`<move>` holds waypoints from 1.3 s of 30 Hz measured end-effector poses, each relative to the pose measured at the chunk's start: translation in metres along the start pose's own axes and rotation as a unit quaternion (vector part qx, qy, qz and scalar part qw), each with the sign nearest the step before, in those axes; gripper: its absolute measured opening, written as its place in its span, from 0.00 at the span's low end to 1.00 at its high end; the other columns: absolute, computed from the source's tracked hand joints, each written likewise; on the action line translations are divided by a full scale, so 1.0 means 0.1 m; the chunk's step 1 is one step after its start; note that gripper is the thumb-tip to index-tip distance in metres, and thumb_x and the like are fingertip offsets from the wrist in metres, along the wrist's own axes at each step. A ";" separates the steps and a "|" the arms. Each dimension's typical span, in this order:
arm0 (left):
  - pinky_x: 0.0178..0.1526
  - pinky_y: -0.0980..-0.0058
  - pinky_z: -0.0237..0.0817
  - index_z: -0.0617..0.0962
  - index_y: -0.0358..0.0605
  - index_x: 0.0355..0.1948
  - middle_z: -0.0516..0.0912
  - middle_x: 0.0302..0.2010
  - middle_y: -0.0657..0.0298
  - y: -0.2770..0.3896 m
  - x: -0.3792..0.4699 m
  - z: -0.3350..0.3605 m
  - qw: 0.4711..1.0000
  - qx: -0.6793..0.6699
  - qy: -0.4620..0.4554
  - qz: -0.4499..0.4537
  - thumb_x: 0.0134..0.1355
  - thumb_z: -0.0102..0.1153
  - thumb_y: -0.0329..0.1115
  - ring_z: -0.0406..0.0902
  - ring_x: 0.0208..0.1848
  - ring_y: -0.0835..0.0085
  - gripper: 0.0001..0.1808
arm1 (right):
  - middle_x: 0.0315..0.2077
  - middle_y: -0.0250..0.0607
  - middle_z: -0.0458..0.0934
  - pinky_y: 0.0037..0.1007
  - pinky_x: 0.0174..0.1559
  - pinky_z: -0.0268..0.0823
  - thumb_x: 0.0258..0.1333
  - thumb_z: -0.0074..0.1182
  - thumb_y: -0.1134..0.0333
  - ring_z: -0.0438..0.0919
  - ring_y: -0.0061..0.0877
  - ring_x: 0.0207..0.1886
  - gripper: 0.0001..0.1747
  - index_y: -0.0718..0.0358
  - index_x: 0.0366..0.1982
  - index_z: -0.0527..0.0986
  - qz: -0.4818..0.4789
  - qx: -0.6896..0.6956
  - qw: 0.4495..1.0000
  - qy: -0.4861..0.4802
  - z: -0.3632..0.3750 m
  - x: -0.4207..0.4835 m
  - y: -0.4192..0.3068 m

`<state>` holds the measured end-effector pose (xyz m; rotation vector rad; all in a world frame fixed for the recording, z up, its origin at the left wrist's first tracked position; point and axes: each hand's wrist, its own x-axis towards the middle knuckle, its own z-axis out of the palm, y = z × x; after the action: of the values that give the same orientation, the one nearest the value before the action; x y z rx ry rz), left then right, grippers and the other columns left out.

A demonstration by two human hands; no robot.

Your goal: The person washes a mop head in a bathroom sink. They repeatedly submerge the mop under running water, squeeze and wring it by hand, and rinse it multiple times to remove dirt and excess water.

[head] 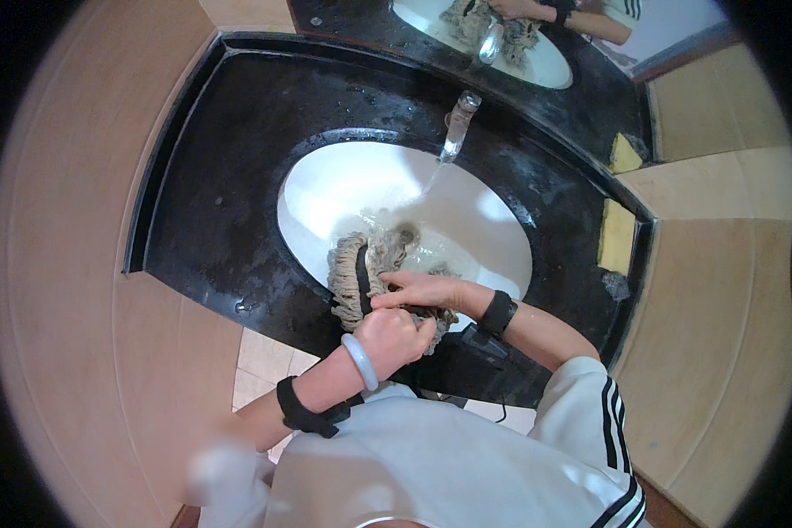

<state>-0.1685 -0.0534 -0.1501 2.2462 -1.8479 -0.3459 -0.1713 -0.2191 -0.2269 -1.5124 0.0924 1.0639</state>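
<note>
A wet string mop head (pixel 348 282) with grey-beige yarn and a dark band lies over the near rim of the white oval sink (pixel 317 191). My left hand (pixel 393 338), with a pale bangle at the wrist, is closed in a fist on the mop's near side. Just beyond it, my right hand (pixel 429 290) lies across the yarn, fingers pointing left towards the dark band. Its grip underneath is hidden. Water runs from the metal faucet (pixel 459 129) into the basin, where some pools near the drain (pixel 407 233).
The sink is set in a black stone countertop (pixel 204 178) with a raised edge. A yellow sponge (pixel 616 236) leans at the right edge, with a grey scouring pad (pixel 616 287) beside it. Tiled walls (pixel 72 218) stand close on both sides. A mirror (pixel 587 79) lies behind the faucet.
</note>
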 end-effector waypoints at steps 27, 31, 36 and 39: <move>0.64 0.67 0.61 0.60 0.40 0.68 0.70 0.63 0.62 -0.54 -0.84 0.63 0.487 -0.820 0.179 -0.243 0.62 0.52 0.64 0.69 0.63 0.67 0.45 | 0.61 0.54 0.64 0.31 0.65 0.55 0.56 0.60 0.54 0.64 0.33 0.63 0.50 0.79 0.66 0.49 -0.212 0.171 0.946 0.176 0.55 0.08 -0.31; 0.60 0.66 0.66 0.67 0.43 0.63 0.76 0.58 0.61 -0.53 -0.76 0.60 0.322 -0.866 0.217 -0.316 0.68 0.53 0.51 0.74 0.58 0.68 0.30 | 0.51 0.71 0.68 0.36 0.60 0.60 0.49 0.61 0.51 0.70 0.49 0.57 0.49 0.84 0.57 0.54 -0.254 -0.025 0.947 0.197 0.64 0.04 -0.39; 0.61 0.66 0.65 0.69 0.41 0.61 0.77 0.56 0.59 -0.42 -0.73 0.61 0.332 -0.837 0.280 -0.332 0.65 0.55 0.43 0.75 0.56 0.67 0.27 | 0.50 0.70 0.64 0.39 0.60 0.60 0.45 0.61 0.52 0.68 0.55 0.56 0.55 0.82 0.62 0.50 -0.243 -0.150 0.930 0.233 0.73 -0.09 -0.42; 0.61 0.65 0.66 0.69 0.40 0.61 0.77 0.56 0.59 -0.40 -0.73 0.61 0.330 -0.828 0.302 -0.338 0.63 0.53 0.39 0.75 0.57 0.66 0.26 | 0.50 0.67 0.62 0.40 0.60 0.59 0.45 0.62 0.50 0.65 0.55 0.56 0.58 0.82 0.64 0.47 -0.231 -0.174 0.933 0.214 0.75 -0.15 -0.42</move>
<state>-0.1641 0.0246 -0.2167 0.8770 0.3852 -0.7748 -0.1961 -0.1539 -0.1749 -1.9476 -0.1534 0.3714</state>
